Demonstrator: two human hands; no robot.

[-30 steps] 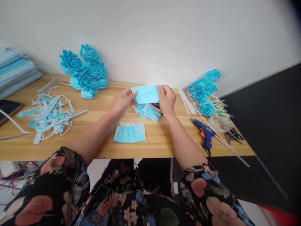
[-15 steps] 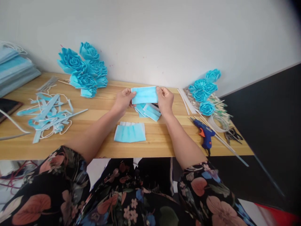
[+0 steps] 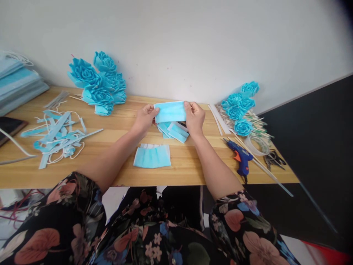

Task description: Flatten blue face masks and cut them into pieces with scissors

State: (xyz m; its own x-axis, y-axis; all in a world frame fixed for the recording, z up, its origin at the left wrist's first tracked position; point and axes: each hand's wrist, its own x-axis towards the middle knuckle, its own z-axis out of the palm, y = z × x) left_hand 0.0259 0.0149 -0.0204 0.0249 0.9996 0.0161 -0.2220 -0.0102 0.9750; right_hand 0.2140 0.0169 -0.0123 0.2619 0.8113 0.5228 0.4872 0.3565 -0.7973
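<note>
A light blue rectangle of face mask fabric (image 3: 170,112) is stretched level between my two hands above the table. My left hand (image 3: 145,118) is closed on its left end, thumb in front. At the right end my right hand (image 3: 195,117) pinches it the same way. Just beneath lie several smaller cut blue pieces (image 3: 178,131), with a dark object partly hidden behind them near my right fingers. Closer to me a folded blue mask piece (image 3: 152,156) rests flat, a white layer showing along its far edge.
Blue fabric roses (image 3: 100,82) stand at the back left, more roses (image 3: 237,105) at the right. Trimmed strips and ear loops (image 3: 62,136) are heaped on the left, beside stacked masks (image 3: 19,82). A blue glue gun (image 3: 240,156), sticks and black cutters (image 3: 274,159) lie right.
The fabric has shifted very slightly to the right with both hands still holding its ends. The camera view has moved a touch; nothing else differs.
</note>
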